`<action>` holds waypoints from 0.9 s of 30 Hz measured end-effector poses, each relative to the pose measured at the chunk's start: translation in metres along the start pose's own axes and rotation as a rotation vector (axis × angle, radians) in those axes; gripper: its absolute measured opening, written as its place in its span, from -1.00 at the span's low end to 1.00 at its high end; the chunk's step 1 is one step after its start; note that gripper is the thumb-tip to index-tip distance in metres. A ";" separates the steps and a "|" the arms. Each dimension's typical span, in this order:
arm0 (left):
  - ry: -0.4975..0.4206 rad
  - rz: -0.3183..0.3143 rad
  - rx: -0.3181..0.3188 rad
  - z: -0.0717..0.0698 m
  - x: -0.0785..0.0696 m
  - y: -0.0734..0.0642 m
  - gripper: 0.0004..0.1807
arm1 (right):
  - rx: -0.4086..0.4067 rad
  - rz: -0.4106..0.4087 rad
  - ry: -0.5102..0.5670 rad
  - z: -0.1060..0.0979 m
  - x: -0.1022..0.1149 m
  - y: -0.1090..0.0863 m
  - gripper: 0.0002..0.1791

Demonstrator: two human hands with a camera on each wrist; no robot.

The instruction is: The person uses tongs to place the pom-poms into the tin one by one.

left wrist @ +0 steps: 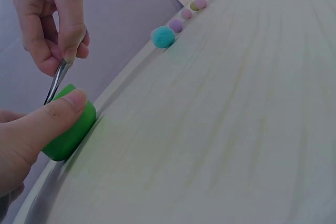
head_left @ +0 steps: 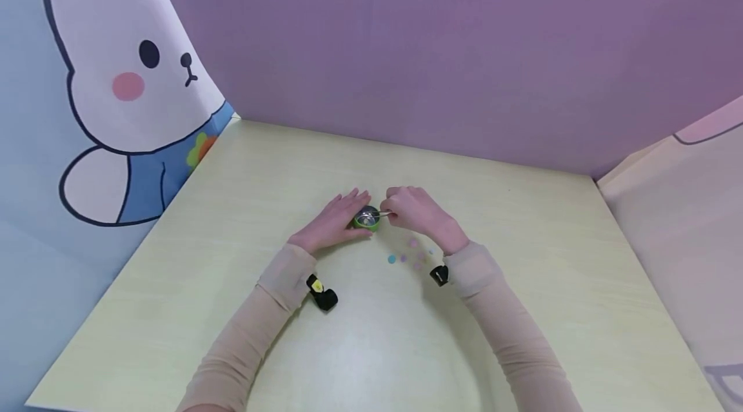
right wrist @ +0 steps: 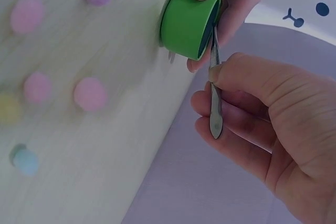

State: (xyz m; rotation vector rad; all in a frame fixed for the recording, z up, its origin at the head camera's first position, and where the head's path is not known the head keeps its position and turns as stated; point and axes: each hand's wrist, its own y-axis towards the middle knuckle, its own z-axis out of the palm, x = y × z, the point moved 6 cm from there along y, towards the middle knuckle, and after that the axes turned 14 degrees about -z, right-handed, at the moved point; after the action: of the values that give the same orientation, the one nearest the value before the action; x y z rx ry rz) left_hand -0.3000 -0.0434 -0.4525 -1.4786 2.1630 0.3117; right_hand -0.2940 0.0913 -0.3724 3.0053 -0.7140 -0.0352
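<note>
Left sleeve (head_left: 232,351) and right sleeve (head_left: 522,334): long, plain beige, fabric creased along the forearms. Left cuff (head_left: 286,278) and right cuff (head_left: 476,269): paler, greyish bands, wrinkled. Left wrist unit (head_left: 326,300): black, elongated, rounded end, yellow patch (head_left: 317,286) with dark mark, too small to read. Right wrist unit (head_left: 439,276): black, blocky, small pale mark. Left grip (head_left: 336,222), right grip (head_left: 419,211): bare hands.

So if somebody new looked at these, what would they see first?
Probably the big white cartoon animal, left in the head view. Next, the bright green cup mid-table, held by the left hand, while the right hand points tweezers into it. Then the coloured fluffy balls lying nearby.
</note>
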 end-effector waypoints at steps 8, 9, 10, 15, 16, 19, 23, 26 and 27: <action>0.008 0.022 -0.012 0.002 0.001 0.004 -0.05 | 0.006 0.018 -0.012 -0.003 0.000 -0.006 -0.75; 0.010 0.026 -0.012 0.003 0.002 0.004 -0.05 | 0.008 0.021 -0.013 -0.003 0.000 -0.006 -0.76; 0.014 0.030 -0.014 0.003 0.002 0.005 -0.05 | 0.009 0.025 -0.012 -0.004 -0.001 -0.007 -0.76; 0.008 0.030 -0.011 0.002 0.004 0.005 -0.04 | 0.017 0.042 -0.016 -0.005 -0.002 -0.011 -0.77; 0.007 0.029 -0.010 0.002 0.004 0.005 -0.04 | 0.018 0.048 -0.013 -0.005 -0.003 -0.012 -0.77; 0.004 0.020 -0.008 0.000 0.004 0.004 -0.04 | 0.018 0.056 -0.002 -0.007 -0.004 -0.015 -0.79; 0.003 0.014 -0.011 -0.003 0.006 0.003 -0.03 | 0.011 0.055 0.010 -0.012 -0.003 -0.021 -0.80; 0.012 0.015 -0.012 -0.006 0.008 0.002 -0.03 | 0.002 0.051 0.005 -0.015 -0.003 -0.027 -0.79; 0.012 0.013 -0.010 -0.007 0.008 0.002 -0.02 | -0.003 0.051 0.002 -0.016 -0.004 -0.030 -0.78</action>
State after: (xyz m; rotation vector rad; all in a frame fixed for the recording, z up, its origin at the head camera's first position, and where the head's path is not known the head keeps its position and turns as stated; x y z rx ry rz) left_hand -0.3056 -0.0521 -0.4511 -1.4762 2.1839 0.3189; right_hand -0.2833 0.1200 -0.3585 2.9828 -0.7886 -0.0313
